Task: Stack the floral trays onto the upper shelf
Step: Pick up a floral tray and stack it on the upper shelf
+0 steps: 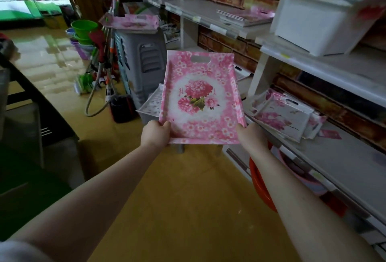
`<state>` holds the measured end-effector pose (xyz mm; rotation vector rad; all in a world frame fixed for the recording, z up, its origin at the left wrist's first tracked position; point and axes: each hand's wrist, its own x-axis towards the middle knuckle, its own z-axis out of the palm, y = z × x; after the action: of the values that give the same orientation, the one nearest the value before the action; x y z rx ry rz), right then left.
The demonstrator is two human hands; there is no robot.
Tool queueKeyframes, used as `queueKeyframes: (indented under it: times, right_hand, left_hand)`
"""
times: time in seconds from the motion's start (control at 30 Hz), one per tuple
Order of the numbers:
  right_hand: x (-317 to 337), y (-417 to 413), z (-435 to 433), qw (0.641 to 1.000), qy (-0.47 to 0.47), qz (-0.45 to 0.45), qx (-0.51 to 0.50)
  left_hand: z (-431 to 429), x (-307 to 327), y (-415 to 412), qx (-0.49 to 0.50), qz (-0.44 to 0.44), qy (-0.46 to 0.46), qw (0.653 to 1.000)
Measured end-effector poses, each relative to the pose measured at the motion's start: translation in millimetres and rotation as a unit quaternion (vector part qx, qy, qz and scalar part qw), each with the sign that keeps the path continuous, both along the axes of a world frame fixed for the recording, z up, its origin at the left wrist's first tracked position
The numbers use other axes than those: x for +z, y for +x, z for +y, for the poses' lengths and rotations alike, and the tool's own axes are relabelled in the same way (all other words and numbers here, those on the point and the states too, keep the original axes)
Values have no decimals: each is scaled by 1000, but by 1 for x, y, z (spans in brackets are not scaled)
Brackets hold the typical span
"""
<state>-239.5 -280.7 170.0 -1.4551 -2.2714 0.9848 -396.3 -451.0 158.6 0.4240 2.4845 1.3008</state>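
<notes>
I hold a pink floral tray (200, 96) out in front of me, above the floor. My left hand (155, 134) grips its near left corner and my right hand (249, 136) grips its near right corner. On the upper shelf (188, 9) lies a small stack of floral trays (246, 16). A loose pile of white and pink floral trays (282, 113) sits on the lower shelf to my right. More pink trays (131, 22) rest on a grey basket (144, 59) ahead.
A white plastic bin (319, 19) stands on the shelf at the right. A pale patterned tray (151, 103) pokes out behind the held tray. Brooms and green buckets (83, 29) stand at the left, and an orange basin (261, 180) sits under the shelving.
</notes>
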Motion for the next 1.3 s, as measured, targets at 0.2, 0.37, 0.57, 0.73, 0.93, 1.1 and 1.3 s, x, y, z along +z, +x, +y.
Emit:
queueKeyframes:
  times: [0.2, 0.37, 0.57, 0.73, 0.93, 1.1, 1.3]
  right_hand:
    - [1, -52, 5, 997, -3, 82, 8]
    - [-7, -118, 33, 996, -2, 90, 24]
    - [-8, -212, 85, 992, -9, 120, 31]
    - [-3, -275, 114, 992, 1, 125, 33]
    - [-4, -326, 133, 992, 6, 124, 19]
    - [3, -368, 142, 991, 36, 126, -28]
    - [7, -421, 143, 986, 47, 137, -84]
  left_hand:
    - [-1, -4, -48, 11, -9, 25, 1000]
    - [16, -2, -107, 25, -8, 25, 999]
    - [64, 13, -197, 32, 7, 3, 999]
    - [96, 18, -258, 38, -10, 6, 999]
    - [119, 20, -313, 14, -8, 5, 1000]
    - [139, 23, -368, -21, 17, 24, 999]
    - [162, 33, -441, -89, 33, 44, 995]
